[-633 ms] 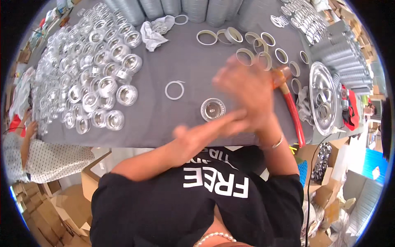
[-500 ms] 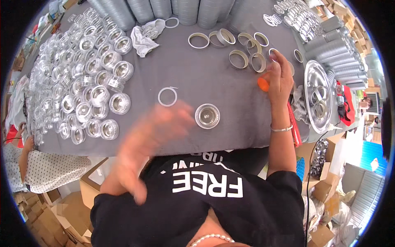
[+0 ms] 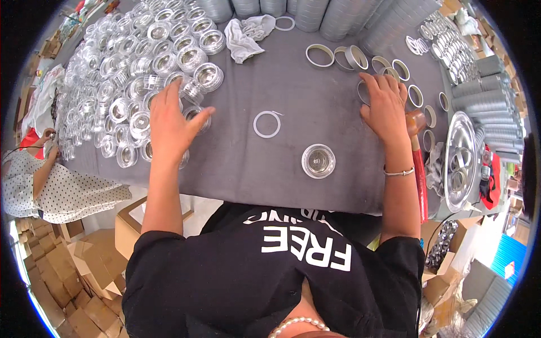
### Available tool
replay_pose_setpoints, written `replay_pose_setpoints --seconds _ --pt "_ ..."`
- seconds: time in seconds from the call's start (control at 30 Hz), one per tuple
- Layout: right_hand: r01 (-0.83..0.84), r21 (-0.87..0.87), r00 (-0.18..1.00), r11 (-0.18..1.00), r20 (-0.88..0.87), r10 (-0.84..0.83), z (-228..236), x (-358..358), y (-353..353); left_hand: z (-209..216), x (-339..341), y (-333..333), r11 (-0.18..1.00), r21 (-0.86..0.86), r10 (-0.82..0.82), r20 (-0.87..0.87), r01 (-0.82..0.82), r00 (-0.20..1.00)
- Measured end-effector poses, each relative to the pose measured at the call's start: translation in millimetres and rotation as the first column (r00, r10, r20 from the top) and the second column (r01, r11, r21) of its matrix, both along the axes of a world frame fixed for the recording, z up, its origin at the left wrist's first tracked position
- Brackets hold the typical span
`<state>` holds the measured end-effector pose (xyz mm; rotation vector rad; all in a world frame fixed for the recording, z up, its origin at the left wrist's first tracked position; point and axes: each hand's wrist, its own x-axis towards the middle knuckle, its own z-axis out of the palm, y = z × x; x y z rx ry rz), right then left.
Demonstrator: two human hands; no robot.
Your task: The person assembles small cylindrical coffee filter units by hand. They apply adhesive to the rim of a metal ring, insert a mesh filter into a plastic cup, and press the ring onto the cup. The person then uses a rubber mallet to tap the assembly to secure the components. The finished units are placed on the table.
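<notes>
Fingers spread, my left hand is over the near right side of a pile of clear round containers, open with no container visibly in its grasp. My right hand reaches over a metal ring, thumb and index finger apart at its edges; the hand partly hides that ring. Beside the right wrist lies a mallet with an orange-brown head and a red handle. A single clear round container stands near the table's front edge. Left of it lies a thin white ring with a small tab.
More metal rings lie at the back right. Grey cylinder stacks line the far side, near a crumpled white cloth. At right sits a silver tray. Another person in a dotted garment is at far left.
My left hand has moved left and forward to the pile of containers. The mallet, earlier under my right palm, is now beside the wrist, and my right hand is over a metal ring.
</notes>
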<state>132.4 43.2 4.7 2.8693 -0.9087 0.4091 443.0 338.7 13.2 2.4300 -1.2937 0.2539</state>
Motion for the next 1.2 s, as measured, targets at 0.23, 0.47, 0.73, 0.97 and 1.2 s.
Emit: replay_pose_setpoints --seconds 0.23,0.47,0.73,0.97,1.2 --pt "-0.229 0.641 0.826 0.733 0.526 -0.202 4 -40 55 12 -5 -16 0.975 -0.221 -0.038 -0.237 -0.015 0.971" --pt "-0.059 0.584 0.786 0.809 0.527 -0.323 -34 -100 120 -27 -100 -8 0.884 -0.442 -0.455 -0.735 0.154 0.502" --pt "0.071 0.444 0.898 0.893 0.362 -0.251 -29 -119 133 -1 -108 -2 0.906 -0.201 -0.423 -0.473 0.374 0.772" --pt "0.009 0.505 0.835 0.863 0.471 -0.285 -36 -123 130 2 -161 -51 0.744 -0.286 -0.664 -0.419 0.603 0.619" --pt "-0.331 0.508 0.693 0.795 0.703 -0.161 5 -86 131 -28 -154 -47 0.745 -0.376 -0.657 -0.556 0.551 0.509"
